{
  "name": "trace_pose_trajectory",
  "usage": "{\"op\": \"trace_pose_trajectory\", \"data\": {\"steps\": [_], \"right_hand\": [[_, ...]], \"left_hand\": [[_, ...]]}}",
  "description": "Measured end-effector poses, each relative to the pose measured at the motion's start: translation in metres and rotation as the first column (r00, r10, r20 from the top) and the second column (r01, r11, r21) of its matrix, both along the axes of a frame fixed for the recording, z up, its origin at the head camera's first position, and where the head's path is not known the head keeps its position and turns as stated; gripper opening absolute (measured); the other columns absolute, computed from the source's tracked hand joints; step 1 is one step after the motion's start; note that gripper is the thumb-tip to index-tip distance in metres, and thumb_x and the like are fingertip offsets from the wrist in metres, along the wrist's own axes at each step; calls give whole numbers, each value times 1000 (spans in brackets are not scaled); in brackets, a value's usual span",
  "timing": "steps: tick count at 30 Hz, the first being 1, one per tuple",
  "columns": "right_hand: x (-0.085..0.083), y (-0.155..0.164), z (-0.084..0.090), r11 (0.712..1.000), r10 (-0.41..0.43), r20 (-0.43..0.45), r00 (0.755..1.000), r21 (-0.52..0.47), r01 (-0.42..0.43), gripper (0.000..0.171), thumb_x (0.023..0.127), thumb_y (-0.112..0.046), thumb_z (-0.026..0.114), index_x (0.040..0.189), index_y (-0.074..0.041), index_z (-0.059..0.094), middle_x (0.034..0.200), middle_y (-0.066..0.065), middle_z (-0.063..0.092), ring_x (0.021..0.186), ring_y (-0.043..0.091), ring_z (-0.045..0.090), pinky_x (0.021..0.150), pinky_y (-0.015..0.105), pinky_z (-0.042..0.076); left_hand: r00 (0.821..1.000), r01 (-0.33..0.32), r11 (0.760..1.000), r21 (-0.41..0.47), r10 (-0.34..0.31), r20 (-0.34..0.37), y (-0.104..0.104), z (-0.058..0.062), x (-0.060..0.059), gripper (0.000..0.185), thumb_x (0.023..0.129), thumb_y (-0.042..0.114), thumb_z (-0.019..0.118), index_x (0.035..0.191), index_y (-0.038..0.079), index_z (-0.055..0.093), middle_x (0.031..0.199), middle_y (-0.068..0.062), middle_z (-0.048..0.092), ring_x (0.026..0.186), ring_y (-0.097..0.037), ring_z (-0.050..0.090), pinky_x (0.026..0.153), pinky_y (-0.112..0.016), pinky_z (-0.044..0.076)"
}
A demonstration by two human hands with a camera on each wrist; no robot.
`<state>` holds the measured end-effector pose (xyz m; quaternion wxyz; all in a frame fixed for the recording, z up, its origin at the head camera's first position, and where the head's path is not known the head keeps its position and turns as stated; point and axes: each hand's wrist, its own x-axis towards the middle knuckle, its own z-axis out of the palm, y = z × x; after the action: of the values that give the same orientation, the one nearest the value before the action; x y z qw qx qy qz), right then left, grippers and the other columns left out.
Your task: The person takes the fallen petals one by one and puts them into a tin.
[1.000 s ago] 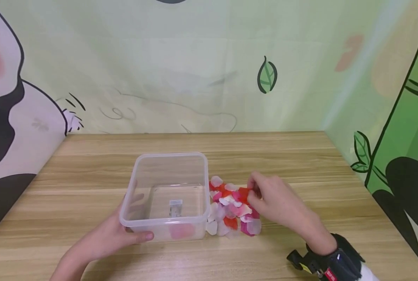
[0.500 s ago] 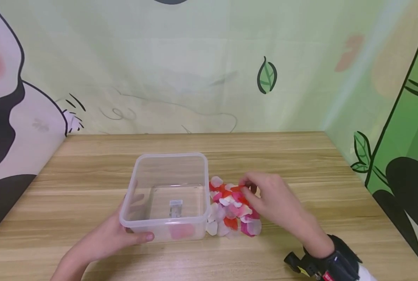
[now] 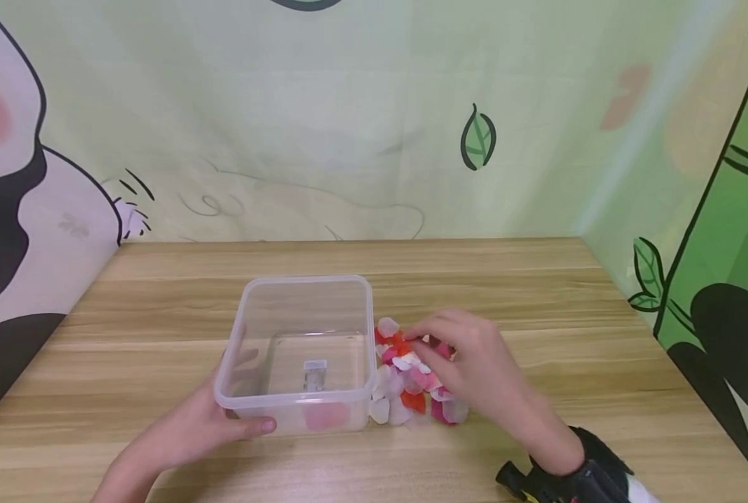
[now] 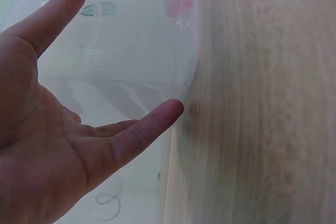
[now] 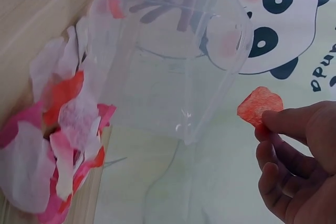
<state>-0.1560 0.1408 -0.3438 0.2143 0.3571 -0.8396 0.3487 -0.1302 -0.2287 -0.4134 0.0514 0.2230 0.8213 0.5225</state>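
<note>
The right hand (image 3: 475,367) hovers low over a heap of petals (image 3: 412,377) on the table (image 3: 537,293), its thumb and forefinger pinched on a single red petal (image 5: 260,106), the other fingers (image 5: 281,184) loosely curled beneath. In the right wrist view that petal is lifted clear of the heap and held in the air beside the box's right wall, not yet over the opening. The left hand (image 3: 191,429) rests against the near left corner of a clear plastic box (image 3: 305,349), thumb (image 3: 257,424) laid along the front wall under the rim and fingers (image 4: 58,11) spread flat on the side, steadying it rather than gripping it. The box stands upright and open on the table, just left of the petals, its right wall touching the edge of the heap. Inside it only one pink petal (image 3: 326,413) is plain to see, lying against the front wall, along with a small label on the bottom. The heap of red, pink and white petals looks nearly whole, so the moving of petals into the box seems barely begun, with almost all of it left to do. A dark wrist strap (image 3: 575,475) shows on the right forearm. Behind the table hangs a pale green backdrop (image 3: 349,126) with a cartoon panda and bamboo.
</note>
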Motion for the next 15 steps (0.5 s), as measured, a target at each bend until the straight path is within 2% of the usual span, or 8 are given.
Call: {"op": "trace_pose_trajectory", "data": {"steps": [7, 15], "right_hand": [[4, -14, -2, 994, 75, -82, 994, -68, -80, 25, 77, 7, 86, 95, -9, 79, 91, -3, 72, 81, 11, 66, 67, 20, 53], [6, -31, -2, 976, 152, -122, 981, -139, -169, 21, 79, 3, 86, 94, -10, 77, 89, -5, 70, 80, 7, 61, 69, 17, 50]], "left_hand": [[1000, -2, 1000, 4, 2, 8, 0, 0, 0, 130, 82, 17, 90, 165, 34, -9, 155, -38, 27, 127, -53, 48, 86, -31, 53], [1000, -16, 999, -38, 15, -27, 0, 0, 0, 130, 81, 19, 90, 165, 33, -8, 153, -36, 31, 129, -49, 47, 96, -30, 47]]}}
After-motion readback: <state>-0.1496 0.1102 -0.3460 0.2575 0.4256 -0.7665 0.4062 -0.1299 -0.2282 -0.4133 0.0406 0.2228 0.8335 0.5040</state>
